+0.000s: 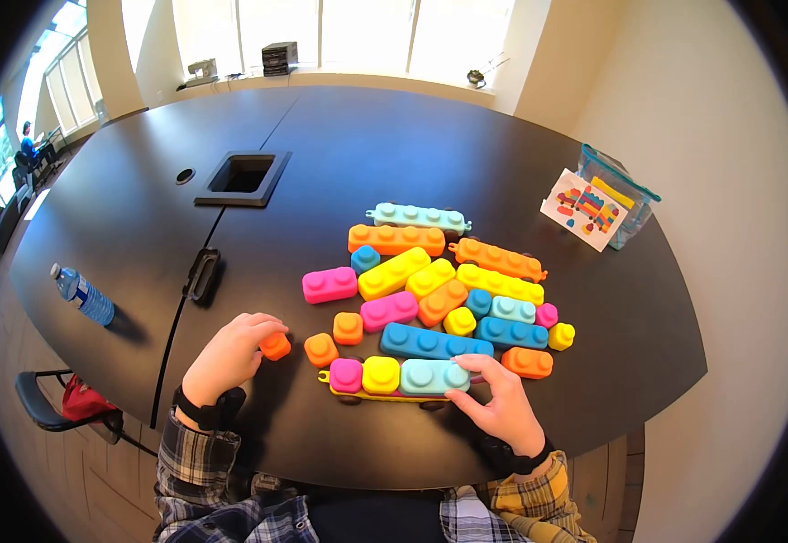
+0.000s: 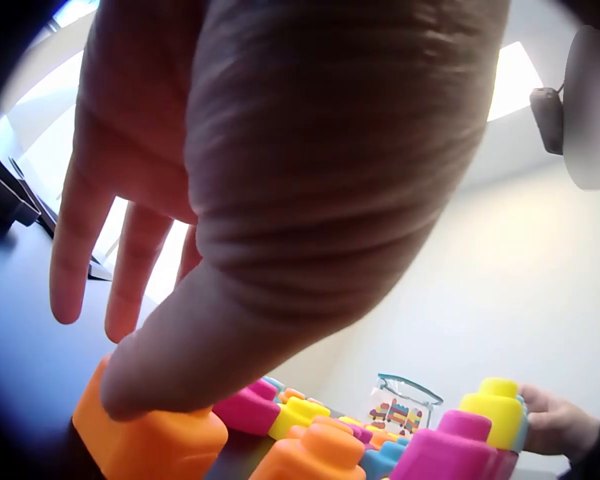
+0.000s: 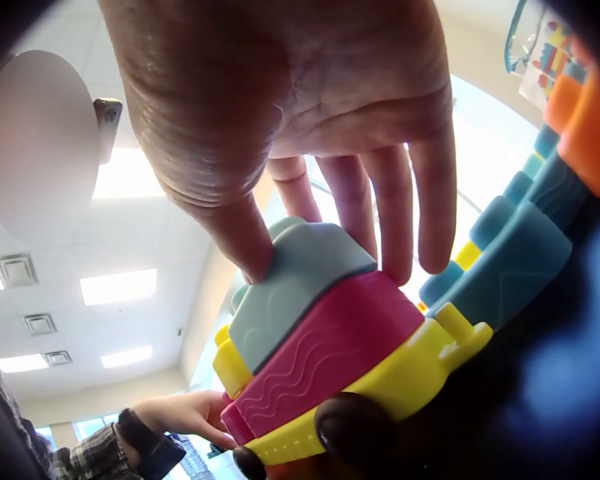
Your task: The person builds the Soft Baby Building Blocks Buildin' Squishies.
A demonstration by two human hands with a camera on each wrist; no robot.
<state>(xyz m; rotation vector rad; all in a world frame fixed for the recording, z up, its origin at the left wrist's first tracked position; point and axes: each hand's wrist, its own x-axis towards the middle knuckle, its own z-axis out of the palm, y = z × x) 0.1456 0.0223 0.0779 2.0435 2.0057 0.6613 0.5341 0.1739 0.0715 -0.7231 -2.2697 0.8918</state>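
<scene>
My left hand (image 1: pixel 226 357) pinches a small orange block (image 1: pixel 275 346) at the left of the blocks; its thumb lies on that block in the left wrist view. My right hand (image 1: pixel 513 412) grips a light blue block (image 1: pixel 430 376) at its right end, thumb in front and fingers behind. This block stands on a magenta block (image 3: pixel 330 335), stacked on a yellow wheeled base (image 3: pixel 420 360). In the same top row are a small yellow block (image 1: pixel 381 374) and a small magenta block (image 1: pixel 346 375). Two loose orange blocks (image 1: pixel 321 349) lie between my left hand and the pile.
Beyond the base spread several loose blocks, among them a long blue block (image 1: pixel 436 342). An orange wheeled base (image 1: pixel 500 261) and a light blue wheeled base (image 1: pixel 418 217) are farther back. A picture card (image 1: pixel 584 210) leans on a clear container (image 1: pixel 634 213). A water bottle (image 1: pixel 84 296) stands left.
</scene>
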